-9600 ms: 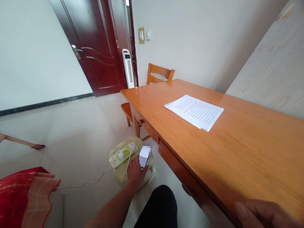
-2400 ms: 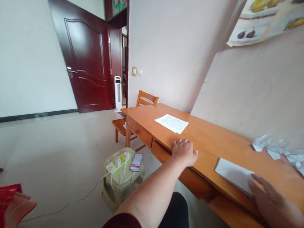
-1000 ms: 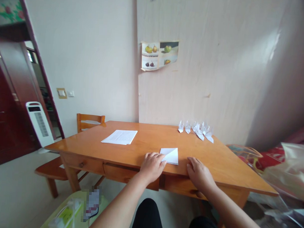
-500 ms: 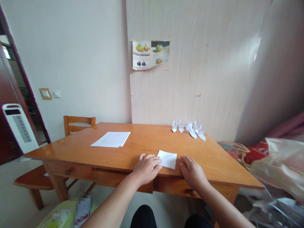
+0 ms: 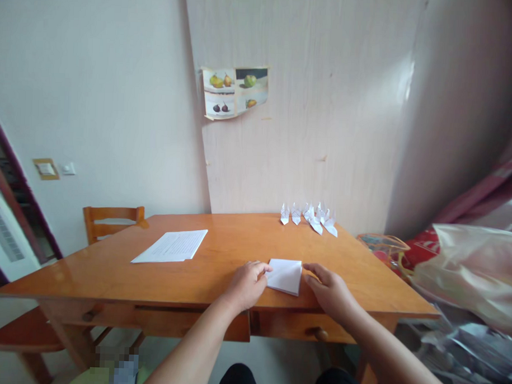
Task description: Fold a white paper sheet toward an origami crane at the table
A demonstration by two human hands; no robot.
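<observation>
A folded square of white paper (image 5: 284, 276) lies near the front edge of the wooden table, its layers slightly apart at the lower right. At its left edge is my left hand (image 5: 249, 282), index fingertip touching the paper and thumb held apart from the finger. My right hand (image 5: 326, 284) is just off the paper's right edge, with thumb and index finger apart and nothing between them. Farther back on the right stand several folded white paper figures (image 5: 296, 214) with pointed tips.
A stack of printed sheets (image 5: 170, 246) lies on the left part of the table (image 5: 233, 236). Behind it is a wooden chair (image 5: 114, 214); a bench (image 5: 24, 332) stands at lower left. Plastic bags (image 5: 472, 267) crowd the right side. Fruit pictures (image 5: 236, 93) hang on the wall.
The folded paper has turned to lie squarer to me, and its layers show at the lower edge. Both hands stay beside it. The view has swung right.
</observation>
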